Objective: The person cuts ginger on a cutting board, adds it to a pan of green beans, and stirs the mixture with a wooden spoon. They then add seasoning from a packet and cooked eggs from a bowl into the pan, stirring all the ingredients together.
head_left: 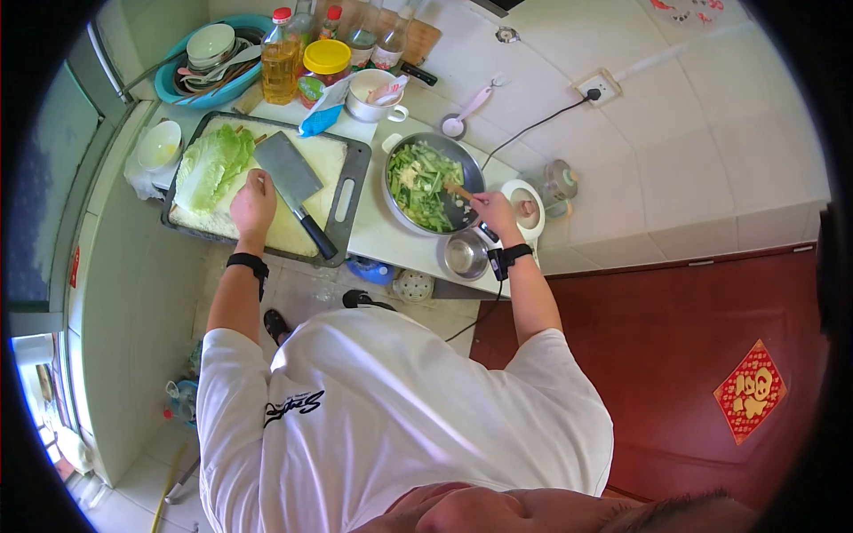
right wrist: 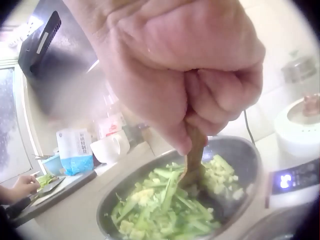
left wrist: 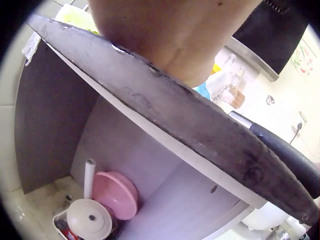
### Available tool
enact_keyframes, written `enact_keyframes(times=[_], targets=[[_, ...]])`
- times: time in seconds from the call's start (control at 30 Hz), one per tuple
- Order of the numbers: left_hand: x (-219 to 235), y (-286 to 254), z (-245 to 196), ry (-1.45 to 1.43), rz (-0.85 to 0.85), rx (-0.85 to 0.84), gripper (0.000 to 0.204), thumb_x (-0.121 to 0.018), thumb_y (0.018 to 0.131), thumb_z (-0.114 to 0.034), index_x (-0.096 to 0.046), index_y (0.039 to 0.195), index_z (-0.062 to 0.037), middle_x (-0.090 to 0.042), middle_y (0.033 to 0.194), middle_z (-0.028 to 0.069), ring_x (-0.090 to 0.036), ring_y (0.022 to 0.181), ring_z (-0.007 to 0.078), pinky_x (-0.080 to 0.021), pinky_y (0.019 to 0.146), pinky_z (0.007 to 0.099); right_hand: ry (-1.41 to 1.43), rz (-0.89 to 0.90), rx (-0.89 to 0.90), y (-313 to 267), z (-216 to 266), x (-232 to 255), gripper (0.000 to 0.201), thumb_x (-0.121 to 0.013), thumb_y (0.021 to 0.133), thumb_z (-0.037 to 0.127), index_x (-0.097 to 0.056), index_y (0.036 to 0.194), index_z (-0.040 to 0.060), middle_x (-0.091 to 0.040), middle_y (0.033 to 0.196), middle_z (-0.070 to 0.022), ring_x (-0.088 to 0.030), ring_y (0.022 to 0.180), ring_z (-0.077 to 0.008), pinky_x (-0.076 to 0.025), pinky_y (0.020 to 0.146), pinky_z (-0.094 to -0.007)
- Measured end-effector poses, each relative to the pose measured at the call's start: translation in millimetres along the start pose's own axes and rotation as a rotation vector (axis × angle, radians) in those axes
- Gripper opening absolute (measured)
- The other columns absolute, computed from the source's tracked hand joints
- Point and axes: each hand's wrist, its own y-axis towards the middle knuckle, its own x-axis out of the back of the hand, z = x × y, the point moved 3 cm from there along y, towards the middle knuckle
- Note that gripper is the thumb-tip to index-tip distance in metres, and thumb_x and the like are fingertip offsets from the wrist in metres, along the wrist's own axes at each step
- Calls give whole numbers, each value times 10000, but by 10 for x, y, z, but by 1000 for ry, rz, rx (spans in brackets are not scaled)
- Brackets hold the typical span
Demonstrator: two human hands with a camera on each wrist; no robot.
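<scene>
My right hand [head_left: 496, 216] grips a wooden spatula [right wrist: 194, 155]. Its lower end is down among chopped green vegetables with pale bits [right wrist: 165, 195] in a dark-lined electric pan [head_left: 468, 169]. On the left, my left hand [head_left: 253, 202] is over the cutting board [head_left: 333, 169], fingers loosely bent, beside the blade of a cleaver [head_left: 289, 166]. The cleaver lies flat with its black handle toward me. A cabbage leaf [head_left: 213, 164] lies left of that hand. In the left wrist view the board's edge [left wrist: 150, 100] hides the left fingers.
An oil bottle [head_left: 280, 60], a yellow-lidded jar [head_left: 326, 67] and a white cup [head_left: 369, 98] stand behind the board. Right of the pan are a steel bowl [head_left: 466, 255] and a glass lid [head_left: 526, 209]. A power cord [head_left: 533, 124] runs from the wall socket behind the pan.
</scene>
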Motion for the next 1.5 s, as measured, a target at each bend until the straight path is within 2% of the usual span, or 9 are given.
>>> enact_keyframes(times=[0.27,0.6,0.67,0.73,1.07,1.13,1.23,1.4,1.5], targets=[[-18,-17,21,23,34,19,124,-568,930,-276,-606,933,-158,-653,641,91,-641,603,341,-477,526,468,-51,-181,32,337,250,-305,276,-617,855,326,-745,931,93,-693,898,-201,-672,854,-387,-543,769,-458],[2,4,-2,0,34,39,128,-568,929,-277,-615,936,-158,-657,651,91,-642,607,339,-480,538,469,-295,304,131,-315,-236,288,295,-656,832,346,-746,942,88,-687,791,-188,-676,705,-350,-523,646,-432],[-24,27,19,-9,38,26,127,-568,929,-276,-614,938,-158,-654,646,89,-641,604,336,-478,535,468,-326,304,42,-435,-11,79,264,-667,822,328,-750,915,95,-683,783,-189,-672,711,-365,-524,651,-438],[-17,3,6,-13,44,12,125,-568,929,-274,-613,940,-157,-651,642,86,-640,601,333,-477,532,467,-113,-28,74,-378,96,-126,251,-657,824,324,-754,908,108,-682,789,-193,-671,733,-375,-526,661,-441],[4,1,-12,33,67,-6,133,-568,933,-282,-604,934,-154,-651,644,88,-642,608,342,-480,530,464,-144,-207,-28,293,169,-217,237,-605,848,286,-745,913,106,-683,852,-213,-660,798,-415,-540,730,-467],[-1,27,12,15,45,-2,133,-568,933,-283,-603,939,-155,-652,646,89,-643,612,343,-483,534,465,-95,-117,55,160,8,-499,267,-602,865,303,-737,918,78,-681,850,-219,-658,796,-420,-533,720,-479],[-3,-15,7,-4,55,46,140,-573,936,-285,-611,942,-150,-635,645,65,-632,614,314,-464,548,440,-36,-32,92,-187,71,87,279,-615,854,320,-747,925,85,-689,828,-204,-666,776,-404,-533,710,-463],[-3,18,3,1,79,42,138,-560,933,-282,-610,938,-153,-660,648,90,-648,608,339,-487,530,461,-396,289,72,-321,-86,280,257,-674,833,331,-767,929,111,-706,806,-173,-692,728,-330,-536,691,-412],[-1,15,0,14,59,9,137,-563,931,-282,-608,943,-153,-662,651,88,-647,605,337,-485,527,457,-286,82,77,-281,112,-36,251,-667,824,322,-761,956,131,-704,824,-170,-689,765,-343,-541,703,-424]])
